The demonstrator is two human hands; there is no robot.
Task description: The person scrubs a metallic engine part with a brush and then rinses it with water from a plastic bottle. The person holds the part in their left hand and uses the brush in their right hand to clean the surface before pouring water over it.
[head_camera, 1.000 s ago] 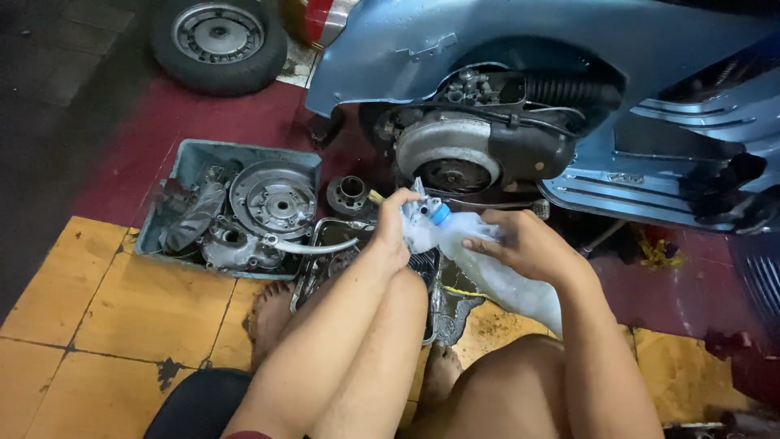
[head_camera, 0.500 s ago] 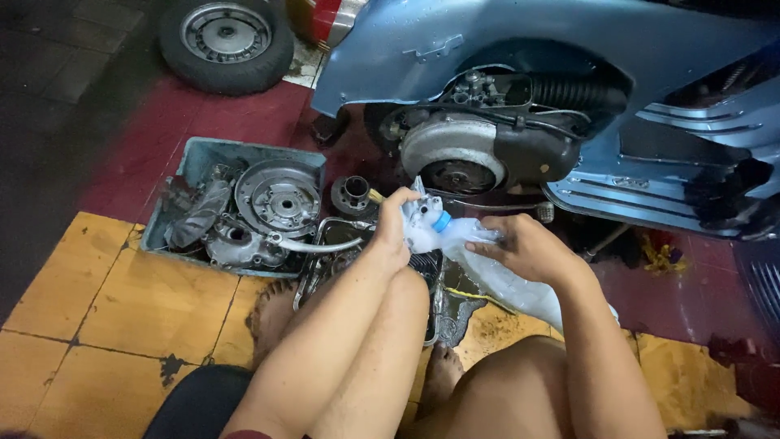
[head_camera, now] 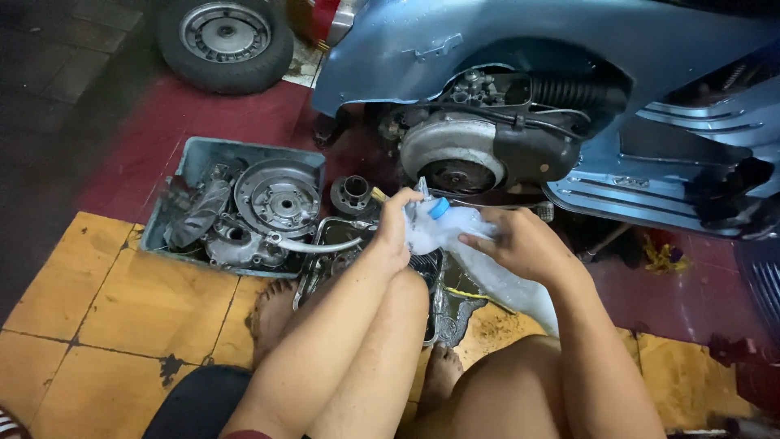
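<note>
The floor is a patchwork: worn yellow tiles (head_camera: 154, 305) with chipped dark spots fill the lower left of the frame, a dull red strip (head_camera: 219, 114) runs across the middle, and dark paving sits in the upper left corner. A loose scooter wheel (head_camera: 225, 34) lies at the top left. The blue scooter (head_camera: 569, 49) fills the upper right, its side open so the round engine cover (head_camera: 455, 150) shows near the centre. Left of centre a grey plastic tray (head_camera: 203, 158) holds greasy metal parts, among them a round drum plate (head_camera: 278, 197); a metal pan (head_camera: 325, 236) sits just beside it, partly hidden by the person's knee. At centre, the left hand (head_camera: 396, 232) is closed on the neck end of a clear plastic bottle with a blue cap (head_camera: 439, 209), while the right hand (head_camera: 524, 244) grips its crumpled body. The bottle hangs above the pan, just below the engine.
</note>
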